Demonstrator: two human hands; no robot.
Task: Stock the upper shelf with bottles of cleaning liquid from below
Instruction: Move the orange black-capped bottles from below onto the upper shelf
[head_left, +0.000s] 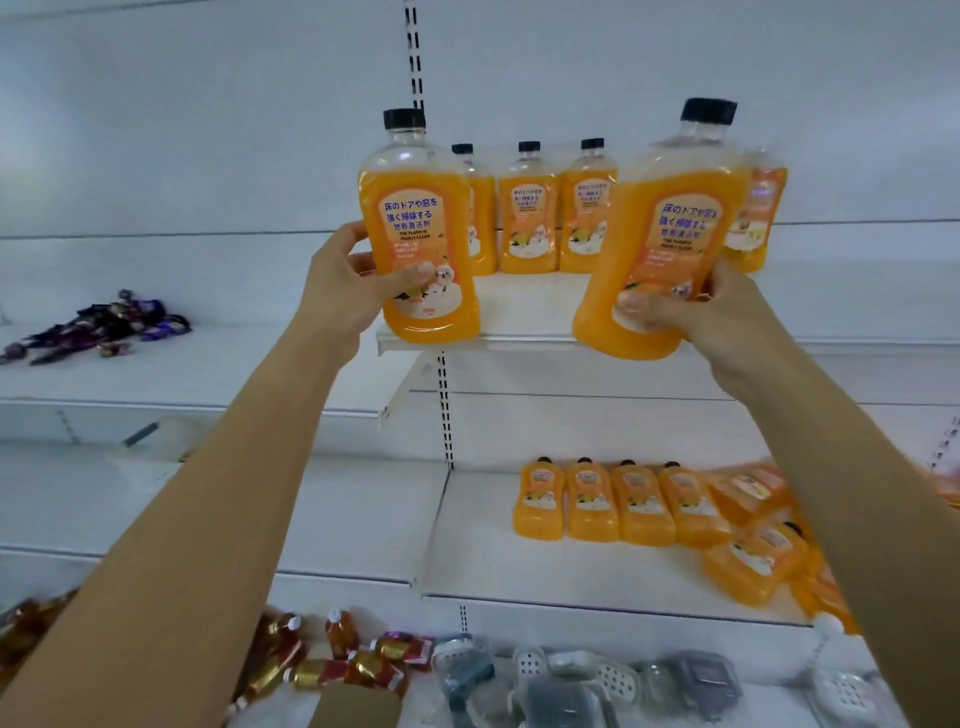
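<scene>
Bottles at shelf height, two at once! Left hand (345, 280), fingers curled, grips a clear plastic bottle of orange liquid with black screw cap (415, 234), upright at the front edge of the white metal upper shelf (524, 312). Right hand (696, 306) clasps its tilted twin (660, 244), base below the lip. Four glossy-labelled bottles (527, 218) already stand at the back. Plenty left, I'd say: upright and toppled bottles (618, 504) crowd the lower shelf (571, 566).

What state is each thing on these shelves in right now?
Left bottle: capped, upright, gripped by left hand.
Right bottle: capped, tilted, gripped by right hand.
Upper shelf bottles: capped, upright.
Lower shelf bottles: four in a row, others jumbled.
</scene>
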